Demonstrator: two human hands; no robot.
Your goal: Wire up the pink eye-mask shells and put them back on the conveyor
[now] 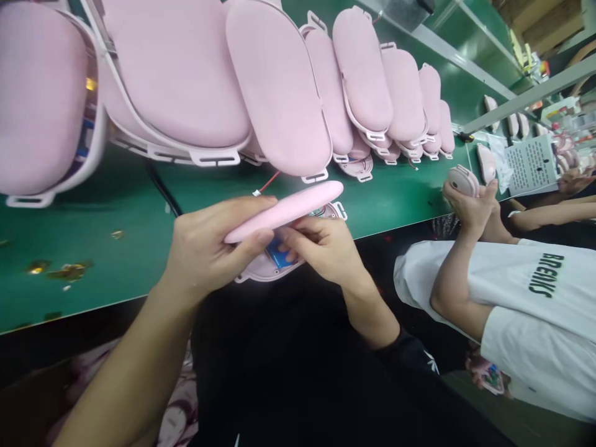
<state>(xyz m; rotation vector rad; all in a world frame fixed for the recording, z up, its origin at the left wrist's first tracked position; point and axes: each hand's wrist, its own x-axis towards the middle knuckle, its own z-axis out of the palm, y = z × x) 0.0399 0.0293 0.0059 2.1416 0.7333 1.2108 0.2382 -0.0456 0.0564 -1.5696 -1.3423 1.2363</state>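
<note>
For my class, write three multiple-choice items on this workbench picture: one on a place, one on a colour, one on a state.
1. Where does the row of pink shells lie?
A on the green bench
B on the floor
C in a box

2. What colour is the part inside the open casing?
A yellow
B blue
C white

3. How is the pink cover held?
A lying loose
B gripped by the left hand
C held by the co-worker

Answers: A, the shells rest on the green bench; B, a blue part shows beside the right hand; B, the thumb and fingers pinch it.
</note>
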